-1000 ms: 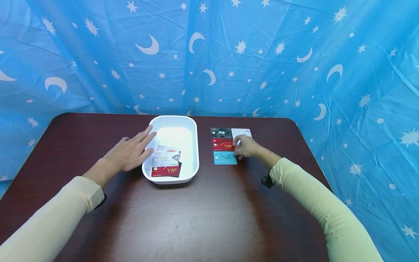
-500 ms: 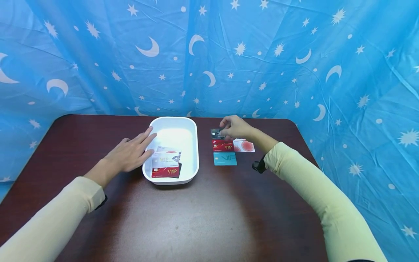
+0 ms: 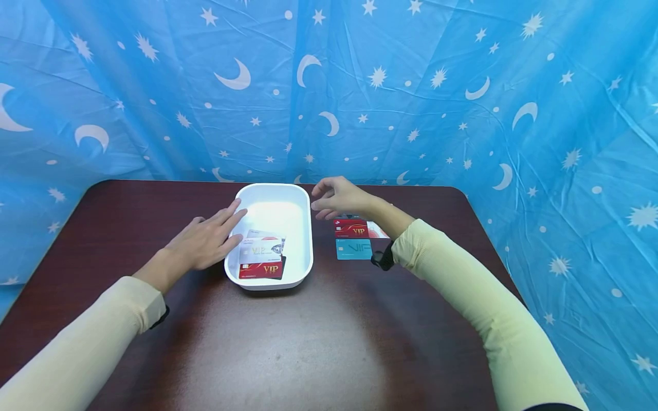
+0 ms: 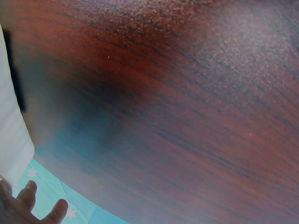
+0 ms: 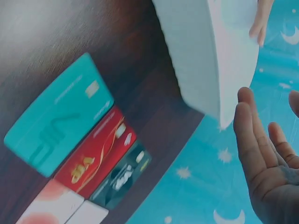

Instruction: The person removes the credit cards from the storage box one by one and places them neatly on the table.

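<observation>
My left hand [image 3: 205,240] rests with spread, straight fingers on the left rim of a white plastic tray [image 3: 307,245]. Inside the tray lie a white VIP card [image 3: 259,250], a red VIP card [image 3: 257,270] and other cards partly under them. My right hand [image 3: 341,197], fingers loosely bent and holding nothing, hovers just right of the tray. Beneath and beside it, a teal VIP card [image 3: 353,249], a red VIP card [image 3: 351,228] and a black VIP card [image 5: 120,177] lie in a column. Adjoining them are a red-circled white card [image 5: 49,205] and another white card [image 5: 88,213].
A dark brown wooden table [image 3: 277,354] carries everything. Behind its far edge hangs a blue curtain [image 3: 360,148] with white moons and stars. The right forearm [image 3: 442,285] passes over the table and hides part of the card rows.
My right hand has moved left from the right-hand cards, over the black card, to beside the tray. The red-circled card came into view as the hand left it. My left hand stays put.
</observation>
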`<state>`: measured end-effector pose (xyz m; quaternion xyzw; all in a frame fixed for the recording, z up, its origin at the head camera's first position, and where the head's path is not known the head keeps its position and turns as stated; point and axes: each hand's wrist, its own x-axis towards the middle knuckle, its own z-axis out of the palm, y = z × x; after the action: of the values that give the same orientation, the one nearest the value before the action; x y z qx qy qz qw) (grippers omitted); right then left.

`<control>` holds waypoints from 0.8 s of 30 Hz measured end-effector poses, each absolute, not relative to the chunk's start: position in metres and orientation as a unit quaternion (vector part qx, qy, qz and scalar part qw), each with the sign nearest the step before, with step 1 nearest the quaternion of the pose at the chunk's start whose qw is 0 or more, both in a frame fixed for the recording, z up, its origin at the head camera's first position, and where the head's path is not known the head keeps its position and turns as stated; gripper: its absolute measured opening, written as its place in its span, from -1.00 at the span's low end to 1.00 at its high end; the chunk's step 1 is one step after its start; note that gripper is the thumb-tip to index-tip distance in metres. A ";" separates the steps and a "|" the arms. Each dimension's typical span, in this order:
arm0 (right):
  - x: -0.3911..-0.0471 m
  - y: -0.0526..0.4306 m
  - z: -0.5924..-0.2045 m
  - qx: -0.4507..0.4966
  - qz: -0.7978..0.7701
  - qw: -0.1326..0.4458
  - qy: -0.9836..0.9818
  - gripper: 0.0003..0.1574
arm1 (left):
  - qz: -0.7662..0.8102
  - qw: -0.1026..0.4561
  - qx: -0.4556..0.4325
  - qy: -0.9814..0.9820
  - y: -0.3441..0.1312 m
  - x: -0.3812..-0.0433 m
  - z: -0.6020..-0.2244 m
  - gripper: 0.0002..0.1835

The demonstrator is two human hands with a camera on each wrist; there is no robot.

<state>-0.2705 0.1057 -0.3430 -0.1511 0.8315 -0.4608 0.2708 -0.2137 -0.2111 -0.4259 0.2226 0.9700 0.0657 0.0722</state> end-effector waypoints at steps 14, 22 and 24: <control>-0.260 0.063 -0.366 -0.132 -0.484 0.335 0.797 -0.50 | 0.066 0.074 0.221 0.970 -0.211 -0.214 -0.427 -0.23; -0.258 0.052 -0.375 -0.125 -0.451 0.365 0.805 -0.57 | 0.064 0.072 0.222 0.970 -0.210 -0.213 -0.426 -0.23; -0.259 0.050 -0.377 -0.124 -0.444 0.370 0.806 -0.57 | 0.063 0.073 0.221 0.970 -0.210 -0.214 -0.426 -0.23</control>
<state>-0.2586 0.0502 -0.3766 -0.1239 0.8065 -0.4442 0.3701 -0.2136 -0.2102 -0.4263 0.2212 0.9705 0.0627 0.0732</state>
